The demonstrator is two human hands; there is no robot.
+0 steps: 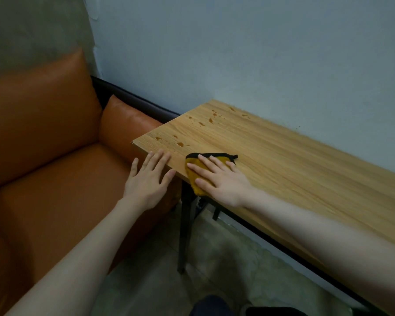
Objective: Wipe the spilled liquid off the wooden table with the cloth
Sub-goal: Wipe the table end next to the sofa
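— Mustard-yellow cloth [197, 176] with black trim sits at the near edge of the wooden tabletop [283, 160], just below centre of the frame. My right hand [217, 176] lies flat on it, fingers straight and spread, pressing rather than gripping.

— And the other one?

— My left hand [149, 176] is wide too, fingers straight, the tips resting on the tabletop's near corner. It holds nothing.

— Where is the spill?

— Amber droplets [180, 144] lie just beyond the cloth, towards the left corner, and a second scatter [211, 120] sits further up, close to the wall [237, 53]. None of them is under the cloth yet, so I judge the wiping has barely started.

— What worries you?

— Part of the cloth hangs past the tabletop's edge. With only a flat palm on it, a quick push could let it bunch or slide off. A sweep to the left could also drive liquid over the corner onto the orange sofa [55, 156] right beside it. And one pass may smear the drops rather than lift them, since the cloth is small.
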